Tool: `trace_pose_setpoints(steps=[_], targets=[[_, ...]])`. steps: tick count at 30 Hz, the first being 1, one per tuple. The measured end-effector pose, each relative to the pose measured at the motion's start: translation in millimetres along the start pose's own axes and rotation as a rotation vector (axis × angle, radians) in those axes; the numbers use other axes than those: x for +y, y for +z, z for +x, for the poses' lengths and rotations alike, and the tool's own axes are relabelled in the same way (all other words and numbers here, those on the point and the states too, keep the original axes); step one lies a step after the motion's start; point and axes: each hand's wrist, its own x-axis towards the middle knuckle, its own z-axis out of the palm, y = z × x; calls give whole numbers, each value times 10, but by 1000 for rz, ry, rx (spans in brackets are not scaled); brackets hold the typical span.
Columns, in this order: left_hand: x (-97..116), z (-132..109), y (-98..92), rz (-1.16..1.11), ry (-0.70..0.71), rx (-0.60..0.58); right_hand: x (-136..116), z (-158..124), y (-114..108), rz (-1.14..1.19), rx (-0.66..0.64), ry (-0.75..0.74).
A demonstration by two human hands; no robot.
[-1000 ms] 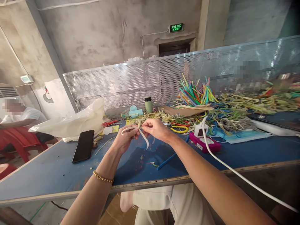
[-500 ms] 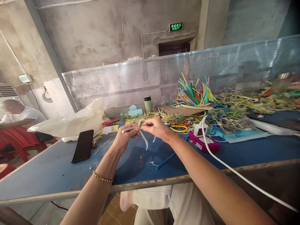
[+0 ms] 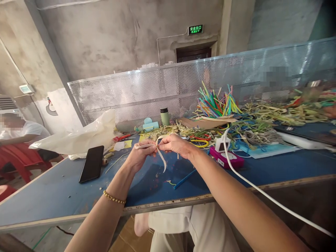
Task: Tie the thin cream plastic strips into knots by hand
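Pale, flat strips like split straw or leaf are pinched between my two hands above the blue table. My left hand, with a beaded bracelet on its wrist, is closed on a pale strip whose end lies over the back of the fingers. Touching it almost fingertip to fingertip, my right hand is closed on the same strips. One strip loops up between the hands and its tail hangs down below them. The exact crossing of the strips is hidden by my fingers.
A black phone lies at left beside a plastic bag. Behind my hands stand a green bottle and bundled colourful sticks. A magenta power socket trails a white cable at right. Another person sits far left.
My hands have drawn slightly closer together. The strip between them now loops up over the fingertips, and its hanging tail sits a little lower. The camera view has shifted slightly.
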Motion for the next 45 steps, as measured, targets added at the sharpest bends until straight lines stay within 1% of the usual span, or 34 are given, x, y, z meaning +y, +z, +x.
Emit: trace_pose_setpoints(steps=[2,3,5,6,8,11,15,19,21,26,31,33,36,38,41,43,45], targets=[[-3,-1,-15,-29,-29,22,-11,9,26,-31,90,-102],[-1,-2,-24,-49,-43,25,-23,11,38,-30,113,-166],[8,-6,-36,-86,-67,-1,-52,8,55,0,95,-272],[14,-8,-39,-100,-79,-26,-66,3,60,16,73,-302],[26,-12,-37,-122,-100,-68,-88,-10,67,33,80,-312],[35,-17,-30,-144,-117,-96,-101,-27,74,58,125,-270],[43,-27,-22,-146,-124,-121,-92,-32,76,100,62,-258],[58,-37,-11,-118,-122,-128,-80,-31,74,96,126,-176],[57,-37,-2,-91,-111,-128,-87,-35,85,106,127,-126],[26,-39,47,43,16,-60,-113,-46,112,171,74,24],[39,-61,92,166,91,-22,-83,-36,54,317,-57,217],[56,-67,94,205,99,-22,-62,-27,33,353,-80,235],[74,-69,87,241,68,-70,-36,-11,23,353,-98,219],[76,-66,78,253,34,-108,-30,-4,26,317,-58,201],[60,-58,55,217,10,-111,-38,-1,36,209,71,170],[44,-51,36,170,8,-91,-42,-2,38,36,204,158],[33,-45,20,127,8,-69,-39,0,30,-202,311,153]])
